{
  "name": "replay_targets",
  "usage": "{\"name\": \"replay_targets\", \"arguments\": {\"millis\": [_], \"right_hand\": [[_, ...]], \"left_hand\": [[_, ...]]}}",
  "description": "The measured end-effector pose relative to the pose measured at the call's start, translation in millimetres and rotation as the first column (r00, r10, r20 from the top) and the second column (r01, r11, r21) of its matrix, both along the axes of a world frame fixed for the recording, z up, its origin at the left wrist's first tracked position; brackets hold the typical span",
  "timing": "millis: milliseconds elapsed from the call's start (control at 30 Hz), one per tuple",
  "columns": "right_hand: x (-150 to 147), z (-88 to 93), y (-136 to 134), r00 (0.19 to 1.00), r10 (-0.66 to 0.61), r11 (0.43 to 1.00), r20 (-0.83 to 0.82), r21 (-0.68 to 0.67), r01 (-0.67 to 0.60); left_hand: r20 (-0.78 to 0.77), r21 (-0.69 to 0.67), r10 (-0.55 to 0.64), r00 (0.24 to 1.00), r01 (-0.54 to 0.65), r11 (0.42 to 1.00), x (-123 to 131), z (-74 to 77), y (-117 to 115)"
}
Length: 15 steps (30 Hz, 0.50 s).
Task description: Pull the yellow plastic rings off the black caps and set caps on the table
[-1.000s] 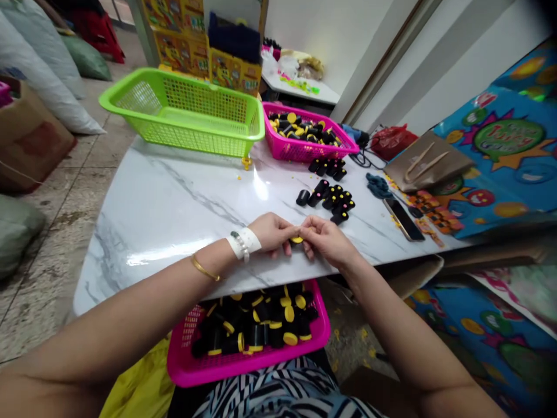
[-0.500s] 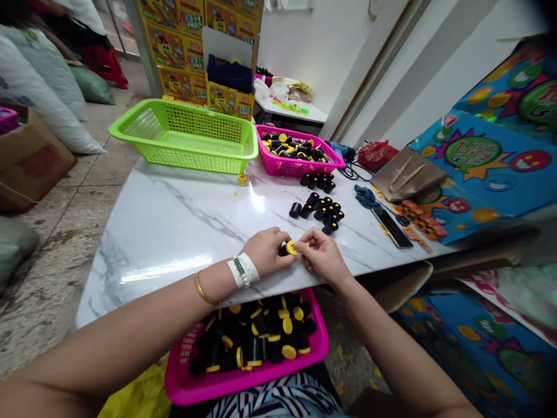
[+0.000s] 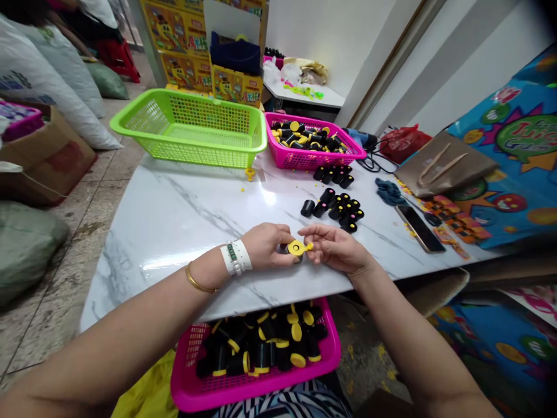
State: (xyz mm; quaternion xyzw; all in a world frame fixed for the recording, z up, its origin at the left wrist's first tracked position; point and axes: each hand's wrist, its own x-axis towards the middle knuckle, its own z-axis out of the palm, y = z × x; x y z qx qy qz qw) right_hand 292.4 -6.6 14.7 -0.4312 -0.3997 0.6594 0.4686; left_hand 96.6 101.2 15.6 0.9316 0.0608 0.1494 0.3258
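My left hand (image 3: 266,245) is closed around a small black container with a yellow cap (image 3: 296,248), held just above the near part of the table. A narrow yellow tab with a round end (image 3: 309,247) sticks out from the cap toward the right. Beside that tab is my right hand (image 3: 337,248), its fingers loosely curled and apart, with nothing visible gripped in them. Most of the container's black body is hidden by my left fingers. Several black containers (image 3: 343,208) lie in a cluster beyond my right hand.
On my lap sits a pink basket (image 3: 256,397) of black containers with yellow caps. A second pink basket (image 3: 315,161) and a green basket (image 3: 187,152) stand at the table's far side. A phone (image 3: 420,228) and a brown paper bag (image 3: 446,162) are on the right.
My right fingers have come out of a pinch at the cap and spread apart. The yellow tab now shows, pointing right. The whole view has shifted slightly.
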Motion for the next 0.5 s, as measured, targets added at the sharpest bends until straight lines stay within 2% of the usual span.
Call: {"name": "replay_targets", "arguments": {"millis": [100,167,267,400,500], "right_hand": [[-4.5,4.2,-0.9,0.984,0.047,0.998,0.174,-0.048,-0.039],[-10.2,8.9,-2.6,0.938,0.067,0.997,0.339,-0.066,-0.048],[-20.5,14.1,-8.7,0.862,-0.005,0.999,0.506,-0.029,0.023],[-30.5,10.7,-18.4,0.789,-0.104,0.994,0.605,0.044,0.097],[-28.1,6.9,-18.0,0.825,-0.103,0.995,0.555,0.044,0.095]], "left_hand": [[-0.025,0.014,0.007,1.000,-0.007,1.000,1.7,-3.4,-6.7],[-0.030,0.026,0.033,0.999,-0.033,0.999,3.6,-5.2,-11.2],[-0.033,0.046,0.076,0.997,-0.075,0.996,5.9,-6.0,-16.0],[-0.041,0.072,0.099,0.994,-0.096,0.993,6.0,-5.0,-19.4],[-0.019,0.095,0.112,0.994,-0.110,0.989,6.0,-2.7,-20.3]]}}
